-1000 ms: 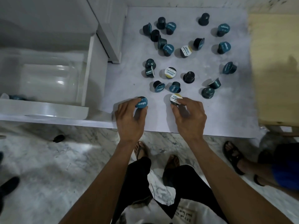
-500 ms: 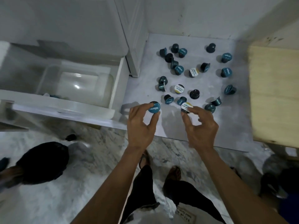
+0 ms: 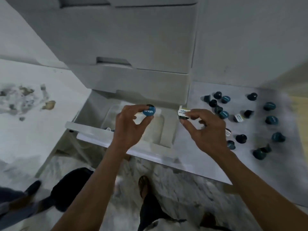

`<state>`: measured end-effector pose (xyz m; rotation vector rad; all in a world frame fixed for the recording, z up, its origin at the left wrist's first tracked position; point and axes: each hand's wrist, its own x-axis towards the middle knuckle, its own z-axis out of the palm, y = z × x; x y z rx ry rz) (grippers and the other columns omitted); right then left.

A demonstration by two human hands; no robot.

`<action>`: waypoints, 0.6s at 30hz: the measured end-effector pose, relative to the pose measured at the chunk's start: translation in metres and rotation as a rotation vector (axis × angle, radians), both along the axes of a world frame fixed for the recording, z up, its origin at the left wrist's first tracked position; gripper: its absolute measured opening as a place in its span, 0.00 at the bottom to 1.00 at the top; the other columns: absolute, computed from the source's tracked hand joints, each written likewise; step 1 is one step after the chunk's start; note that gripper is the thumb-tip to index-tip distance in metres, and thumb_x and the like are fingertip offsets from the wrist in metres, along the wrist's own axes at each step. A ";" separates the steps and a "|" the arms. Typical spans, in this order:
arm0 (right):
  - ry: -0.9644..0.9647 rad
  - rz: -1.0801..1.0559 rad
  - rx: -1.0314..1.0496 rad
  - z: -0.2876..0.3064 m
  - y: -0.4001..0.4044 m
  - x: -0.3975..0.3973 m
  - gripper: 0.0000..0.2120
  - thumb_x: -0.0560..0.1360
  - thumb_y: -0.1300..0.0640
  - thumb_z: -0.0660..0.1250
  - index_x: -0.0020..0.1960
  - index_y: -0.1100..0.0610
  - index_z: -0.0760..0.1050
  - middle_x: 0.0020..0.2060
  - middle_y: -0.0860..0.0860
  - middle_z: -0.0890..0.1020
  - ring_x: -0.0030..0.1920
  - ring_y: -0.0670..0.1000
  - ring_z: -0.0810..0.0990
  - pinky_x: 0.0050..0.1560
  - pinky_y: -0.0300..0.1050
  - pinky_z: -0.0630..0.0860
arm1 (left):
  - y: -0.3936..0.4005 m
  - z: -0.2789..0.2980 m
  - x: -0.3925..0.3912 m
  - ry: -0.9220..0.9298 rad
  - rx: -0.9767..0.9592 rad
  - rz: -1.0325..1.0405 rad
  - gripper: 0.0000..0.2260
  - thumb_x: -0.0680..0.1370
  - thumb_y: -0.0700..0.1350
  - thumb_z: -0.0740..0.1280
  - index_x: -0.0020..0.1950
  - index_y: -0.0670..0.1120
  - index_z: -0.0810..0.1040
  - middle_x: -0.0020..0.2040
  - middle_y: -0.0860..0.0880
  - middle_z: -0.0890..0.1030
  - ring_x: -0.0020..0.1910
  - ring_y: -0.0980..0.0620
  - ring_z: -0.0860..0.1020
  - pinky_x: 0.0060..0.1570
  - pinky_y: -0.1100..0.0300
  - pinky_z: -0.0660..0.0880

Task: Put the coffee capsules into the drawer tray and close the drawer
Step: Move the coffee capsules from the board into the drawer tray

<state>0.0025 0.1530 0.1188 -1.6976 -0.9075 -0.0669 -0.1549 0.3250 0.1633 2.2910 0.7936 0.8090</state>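
Task judged early: white pull-out drawer (image 3: 93, 130) stands open, clear plastic tray (image 3: 160, 130) inside; many dark teal coffee capsules (image 3: 271, 120) are left scattered on the pale grey tabletop (image 3: 208, 147). A blue-lidded capsule (image 3: 148, 111) is pinched by left hand (image 3: 129, 129) over the tray. A white-lidded capsule (image 3: 183, 113) is pinched by right hand (image 3: 206, 130) beside the drawer

Teal-lidded dark plastic capsule (image 3: 148, 111); white-lidded dark capsule (image 3: 183, 113); pale grey drawer cabinet (image 3: 133, 47); grey-veined marble floor (image 3: 175, 185) below cabinet.
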 end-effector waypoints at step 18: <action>0.108 0.383 -0.812 -0.069 0.193 -0.054 0.11 0.70 0.50 0.75 0.51 0.52 0.82 0.45 0.47 0.84 0.42 0.46 0.80 0.45 0.50 0.79 | 0.237 -0.085 -0.020 0.779 -0.161 -0.667 0.08 0.70 0.47 0.77 0.48 0.50 0.83 0.37 0.62 0.77 0.37 0.58 0.77 0.35 0.73 0.68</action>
